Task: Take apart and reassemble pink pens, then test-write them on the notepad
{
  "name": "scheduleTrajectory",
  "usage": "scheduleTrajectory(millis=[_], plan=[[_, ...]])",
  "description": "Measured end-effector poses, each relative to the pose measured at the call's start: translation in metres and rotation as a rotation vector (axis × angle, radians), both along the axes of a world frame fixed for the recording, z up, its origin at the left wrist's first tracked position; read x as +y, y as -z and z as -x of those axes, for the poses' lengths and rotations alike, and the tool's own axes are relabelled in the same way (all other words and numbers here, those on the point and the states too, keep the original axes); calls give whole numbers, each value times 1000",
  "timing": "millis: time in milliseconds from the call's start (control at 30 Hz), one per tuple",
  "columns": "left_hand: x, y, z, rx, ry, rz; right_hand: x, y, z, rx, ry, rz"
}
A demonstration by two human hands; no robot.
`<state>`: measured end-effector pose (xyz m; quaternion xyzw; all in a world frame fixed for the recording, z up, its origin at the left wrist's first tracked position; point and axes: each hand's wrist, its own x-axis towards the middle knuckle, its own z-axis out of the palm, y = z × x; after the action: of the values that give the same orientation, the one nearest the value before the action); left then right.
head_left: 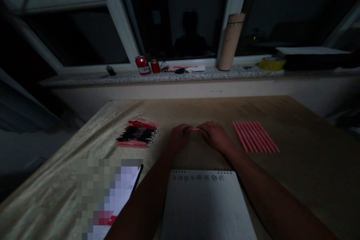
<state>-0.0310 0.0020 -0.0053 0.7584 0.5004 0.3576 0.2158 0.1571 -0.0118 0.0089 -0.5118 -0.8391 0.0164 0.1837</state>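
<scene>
Between my two hands, just beyond the notebook, is a pink pen. My left hand is closed on its left end, and my right hand pinches the right end. Only the pen's short middle part shows; the fingers hide the rest. A spiral notebook lies open below the hands, with a row of small scribbled marks along its top. To the right, several pink pens lie side by side in a neat row. On the left is a looser pile of black, red and pink pens.
A lit screen, partly blurred out, lies at the front left of the cloth-covered table. On the windowsill behind stand a red can, a small jar, a cardboard tube and a yellow tape roll.
</scene>
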Motion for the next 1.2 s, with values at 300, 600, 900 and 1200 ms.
scheduleTrajectory(millis=[300, 600, 900, 1200], plan=[[-3, -6, -4, 205, -52, -14, -1, 5, 2, -20, 33, -2], [-6, -8, -5, 298, -142, -27, -2, 1, 5, 2, 42, -18], [-1, -1, -2, 279, -127, -40, -4, -1, 7, 1, 36, -52], [-2, -1, -3, 301, -125, -41, -5, -4, 7, -1, 27, -62]])
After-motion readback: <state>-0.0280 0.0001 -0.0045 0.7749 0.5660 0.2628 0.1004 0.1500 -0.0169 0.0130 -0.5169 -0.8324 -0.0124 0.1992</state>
